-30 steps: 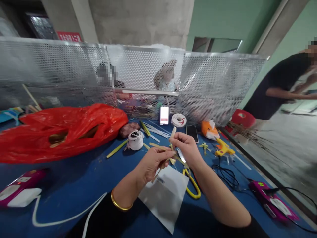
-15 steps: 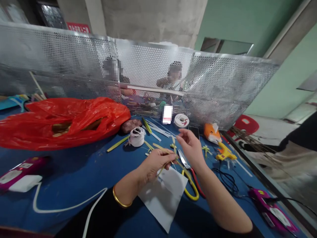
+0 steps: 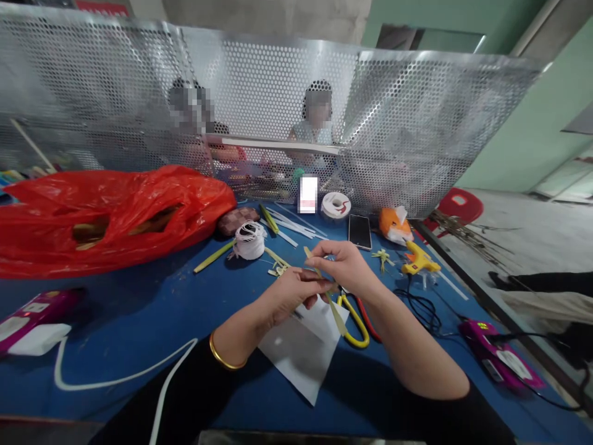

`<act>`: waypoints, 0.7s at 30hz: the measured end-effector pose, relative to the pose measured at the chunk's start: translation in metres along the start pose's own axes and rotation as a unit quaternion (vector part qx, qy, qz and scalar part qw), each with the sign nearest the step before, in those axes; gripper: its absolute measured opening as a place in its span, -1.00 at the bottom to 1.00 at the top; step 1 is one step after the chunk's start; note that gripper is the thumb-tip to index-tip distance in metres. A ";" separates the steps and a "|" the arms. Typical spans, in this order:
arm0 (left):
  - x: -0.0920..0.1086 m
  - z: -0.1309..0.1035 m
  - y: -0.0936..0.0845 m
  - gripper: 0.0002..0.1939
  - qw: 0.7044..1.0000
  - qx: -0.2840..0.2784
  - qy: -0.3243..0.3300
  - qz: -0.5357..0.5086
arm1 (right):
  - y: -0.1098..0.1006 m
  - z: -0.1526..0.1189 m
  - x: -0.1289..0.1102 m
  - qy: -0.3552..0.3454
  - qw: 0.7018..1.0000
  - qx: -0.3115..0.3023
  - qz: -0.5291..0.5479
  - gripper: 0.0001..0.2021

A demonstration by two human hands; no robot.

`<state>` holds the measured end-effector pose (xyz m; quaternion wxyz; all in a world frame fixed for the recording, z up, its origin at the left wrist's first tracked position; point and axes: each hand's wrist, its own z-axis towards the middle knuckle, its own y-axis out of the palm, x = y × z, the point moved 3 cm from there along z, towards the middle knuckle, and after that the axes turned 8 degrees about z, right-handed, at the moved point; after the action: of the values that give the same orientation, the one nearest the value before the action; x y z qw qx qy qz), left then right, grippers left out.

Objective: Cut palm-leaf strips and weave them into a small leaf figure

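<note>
Fingers closed, my left hand (image 3: 294, 292) pinches a yellow-green leaf strip (image 3: 337, 318) over the middle of the table. My right hand (image 3: 343, 262) grips the same strip near its upper end, thumb and fingers pressed together. One end of the strip slants down past my fingers; the part between the hands is mostly hidden. Below them lies a sheet of white paper (image 3: 301, 355). Scissors with one yellow and one red handle (image 3: 359, 339) rest beside it, their blades largely covered by my right hand. Small curled leaf pieces (image 3: 279, 269) lie beyond my left hand.
On the left are a red plastic bag (image 3: 152, 198) and a purple power strip (image 3: 34, 318). White cord (image 3: 250, 241), a ribbon spool (image 3: 336, 205) and a phone (image 3: 360, 232) sit further back. A yellow glue gun (image 3: 419, 258) stands right, before a perforated metal screen (image 3: 278, 93).
My right hand has come down from above and taken hold of the strip, which now slants differently. The view has tilted downward, and the dark phone is uncovered.
</note>
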<state>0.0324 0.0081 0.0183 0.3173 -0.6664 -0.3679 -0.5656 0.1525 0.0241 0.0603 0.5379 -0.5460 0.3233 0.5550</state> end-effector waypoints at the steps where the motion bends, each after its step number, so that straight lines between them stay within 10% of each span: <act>1: 0.000 0.000 0.000 -0.75 1.000 -0.002 -0.005 0.000 | 0.000 0.001 0.000 -0.011 1.000 0.009 -0.011 -0.84; 21: -0.004 -0.001 0.006 -0.81 0.996 -0.066 -0.056 0.023 | 0.017 -0.001 0.000 -0.092 0.988 0.047 -0.115 -0.82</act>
<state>0.0365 0.0034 0.0142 0.2637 -0.7250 -0.3317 -0.5430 0.1370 0.0191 0.0565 0.6504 -0.5001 0.2332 0.5220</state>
